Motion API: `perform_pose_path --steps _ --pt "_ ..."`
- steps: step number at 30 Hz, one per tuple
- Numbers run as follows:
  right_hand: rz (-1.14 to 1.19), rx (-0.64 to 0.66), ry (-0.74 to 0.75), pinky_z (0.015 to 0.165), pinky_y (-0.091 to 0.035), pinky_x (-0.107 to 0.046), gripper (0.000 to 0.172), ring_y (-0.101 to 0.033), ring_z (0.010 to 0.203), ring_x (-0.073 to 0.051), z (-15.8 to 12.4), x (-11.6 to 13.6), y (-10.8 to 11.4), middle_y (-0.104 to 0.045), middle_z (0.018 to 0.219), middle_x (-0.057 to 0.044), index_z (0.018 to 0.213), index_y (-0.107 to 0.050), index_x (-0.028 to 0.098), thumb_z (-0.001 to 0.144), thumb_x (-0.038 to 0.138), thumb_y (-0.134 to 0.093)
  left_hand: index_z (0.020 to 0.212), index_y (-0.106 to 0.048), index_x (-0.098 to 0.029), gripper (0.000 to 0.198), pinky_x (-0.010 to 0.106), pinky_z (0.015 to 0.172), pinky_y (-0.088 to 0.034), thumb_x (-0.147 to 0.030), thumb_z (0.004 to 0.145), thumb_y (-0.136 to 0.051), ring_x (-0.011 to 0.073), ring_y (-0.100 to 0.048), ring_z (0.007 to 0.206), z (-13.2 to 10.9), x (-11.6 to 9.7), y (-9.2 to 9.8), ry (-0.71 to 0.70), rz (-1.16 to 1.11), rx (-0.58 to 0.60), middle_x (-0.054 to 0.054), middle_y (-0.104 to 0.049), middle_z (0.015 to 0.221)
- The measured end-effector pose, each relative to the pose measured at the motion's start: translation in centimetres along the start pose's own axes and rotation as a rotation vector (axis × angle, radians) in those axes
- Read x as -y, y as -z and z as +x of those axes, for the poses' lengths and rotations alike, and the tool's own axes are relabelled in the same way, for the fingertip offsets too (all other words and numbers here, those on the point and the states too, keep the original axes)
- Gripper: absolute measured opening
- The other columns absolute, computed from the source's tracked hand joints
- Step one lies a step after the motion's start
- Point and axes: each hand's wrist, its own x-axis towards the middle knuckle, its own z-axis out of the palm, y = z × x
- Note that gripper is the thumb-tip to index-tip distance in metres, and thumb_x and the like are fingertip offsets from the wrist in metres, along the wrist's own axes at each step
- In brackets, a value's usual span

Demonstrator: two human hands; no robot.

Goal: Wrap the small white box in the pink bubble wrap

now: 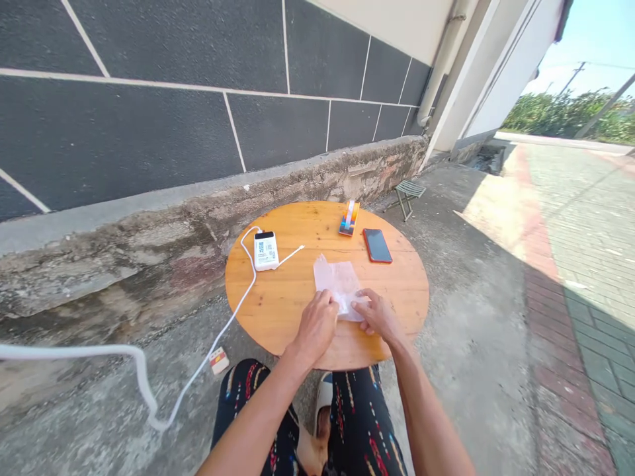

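A thin white plastic bag (338, 281) lies flat on the round wooden table (282, 297). My left hand (316, 325) rests on the bag's near left corner, its fingers curled down on it. Pinching the near right edge of the same bag is my right hand (378, 315). Both hands sit at the table's near side, above my patterned trousers.
A white power bank (266, 250) with a white cable (218, 337) lies at the table's left. A red phone (377, 245) and a small orange-blue pack (348, 219) lie further back. A dark tiled wall, a concrete ledge and a small green stool (407, 193) stand behind.
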Motion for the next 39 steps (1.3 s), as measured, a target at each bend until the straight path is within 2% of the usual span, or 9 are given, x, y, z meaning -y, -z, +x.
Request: perform_pose_path --steps 4,8,14,18,24,27,32,35,39 --pt "-0.073 -0.078 0.096 0.041 -0.033 -0.019 0.015 -0.049 0.041 -0.011 0.7 -0.4 -0.6 -0.054 0.051 0.004 0.080 -0.054 0.017 0.076 0.031 -0.053 0.076 -0.058 -0.016 0.019 0.029 0.073 -0.043 -0.011 0.088 -0.044 0.0183 -0.048 0.087 0.0 0.1 0.1 -0.017 -0.006 0.000 0.005 -0.053 0.089" --pt "-0.181 -0.201 0.183 0.052 -0.034 -0.021 0.013 -0.052 0.056 -0.012 1.3 -0.6 -1.1 -0.056 0.061 0.001 0.068 -0.052 0.017 0.072 0.030 -0.055 0.075 -0.057 -0.016 0.018 0.028 0.072 -0.043 -0.011 0.087 -0.044 0.0180 -0.048 0.086 0.2 0.1 0.3 -0.034 0.002 0.026 0.005 -0.053 0.088" --pt "-0.334 -0.355 0.223 0.057 -0.034 -0.023 0.015 -0.056 0.066 -0.016 1.7 -0.3 -2.4 -0.062 0.074 -0.003 0.087 -0.056 0.018 0.075 0.025 -0.049 0.076 -0.055 -0.017 0.018 0.029 0.076 -0.043 -0.007 0.086 -0.043 0.0177 -0.048 0.088 0.5 0.1 0.4 -0.057 -0.028 0.047 0.005 -0.052 0.091" --pt "-0.314 -0.315 0.225 0.057 -0.035 -0.023 0.023 -0.056 0.064 -0.016 2.2 0.2 -2.9 -0.063 0.074 -0.003 0.097 -0.055 0.018 0.075 0.021 -0.048 0.078 -0.054 -0.017 0.018 0.028 0.078 -0.043 -0.007 0.086 -0.042 0.0172 -0.048 0.091 0.6 0.0 0.6 -0.063 -0.038 0.075 0.004 -0.052 0.094" --pt "-0.067 -0.218 0.258 0.052 -0.036 -0.023 0.029 -0.051 0.054 -0.014 2.7 0.0 -2.6 -0.054 0.061 0.003 0.104 -0.053 0.015 0.079 0.027 -0.045 0.088 -0.053 -0.019 0.014 0.028 0.076 -0.044 -0.010 0.087 -0.043 0.0171 -0.049 0.090 0.8 -0.3 1.3 -0.032 -0.069 0.105 0.003 -0.052 0.094" --pt "0.028 -0.189 0.253 0.049 -0.036 -0.023 0.034 -0.049 0.050 -0.013 2.6 -0.3 -2.5 -0.049 0.056 0.005 0.110 -0.051 0.015 0.082 0.032 -0.044 0.097 -0.055 -0.021 0.020 0.027 0.075 -0.043 -0.009 0.087 -0.042 0.0174 -0.049 0.090 0.8 -0.5 1.5 -0.048 -0.064 0.113 0.003 -0.052 0.095" --pt "0.147 -0.140 0.233 0.046 -0.038 -0.023 0.042 -0.048 0.046 -0.013 2.0 0.1 -2.3 -0.045 0.055 0.007 0.119 -0.048 0.013 0.083 0.036 -0.045 0.093 -0.059 -0.021 0.025 0.027 0.073 -0.042 -0.008 0.087 -0.039 0.0175 -0.048 0.087 1.2 -0.6 1.3 -0.073 0.012 0.160 0.004 -0.050 0.095" --pt "0.123 -0.180 0.267 0.050 -0.040 -0.024 0.047 -0.049 0.048 -0.013 1.7 0.7 -2.2 -0.046 0.056 0.006 0.123 -0.046 0.011 0.083 0.035 -0.047 0.090 -0.060 -0.020 0.024 0.028 0.072 -0.042 -0.009 0.087 -0.039 0.0185 -0.047 0.086 1.6 -0.7 1.4 -0.093 0.027 0.189 0.004 -0.050 0.092" --pt "-0.044 -0.263 0.355 0.058 -0.042 -0.026 0.048 -0.053 0.056 -0.015 1.3 1.5 -2.4 -0.053 0.061 0.003 0.125 -0.048 0.010 0.082 0.032 -0.047 0.097 -0.058 -0.020 0.025 0.030 0.073 -0.042 -0.009 0.087 -0.039 0.0197 -0.046 0.084 1.7 -0.7 1.5 -0.130 0.038 0.185 0.005 -0.051 0.093"
